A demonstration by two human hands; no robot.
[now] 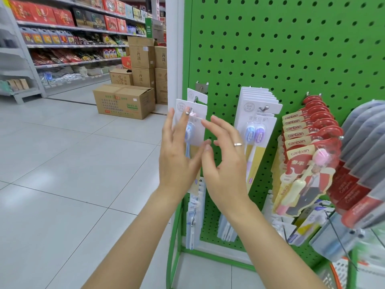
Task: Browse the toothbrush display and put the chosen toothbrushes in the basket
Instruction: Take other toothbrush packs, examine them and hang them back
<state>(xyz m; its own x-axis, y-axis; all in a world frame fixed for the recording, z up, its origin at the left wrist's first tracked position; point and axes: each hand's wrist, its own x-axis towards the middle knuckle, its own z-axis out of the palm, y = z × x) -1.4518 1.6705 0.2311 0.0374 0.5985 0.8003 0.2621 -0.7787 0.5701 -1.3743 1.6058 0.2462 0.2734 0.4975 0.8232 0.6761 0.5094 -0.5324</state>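
The toothbrush pack (192,124), a white card with a blue brush under a clear blister, hangs from a metal hook (188,112) at the left edge of the green pegboard (291,49), so that it can slide straight off toward the shopper. A second card (196,94) hangs on a hook just above and behind it. Both hands are raised in front of this pack. The left hand (177,161) is spread, its fingers (184,119) straight and lying against the card's face near the hook, probably to steady the card or push it along the peg. The right hand (225,163), wearing a ring (238,144), has its fingers loosely bent and apart, the thumb near the card's right edge; it holds nothing and looks ready to take the card from that side. Neither hand has a grasp on the pack yet.

To the right, a thicker stack of the same white packs (257,122), blue and purple brushes, hangs on its own hook, then a row of red canban packs (306,147), then grey and red packs (358,163) at the pegboard's right edge. An orange and white mesh rim (338,274) at the lower right may be the basket; I cannot tell for certain. I judge the pick is only starting, nothing yet chosen off its hook.
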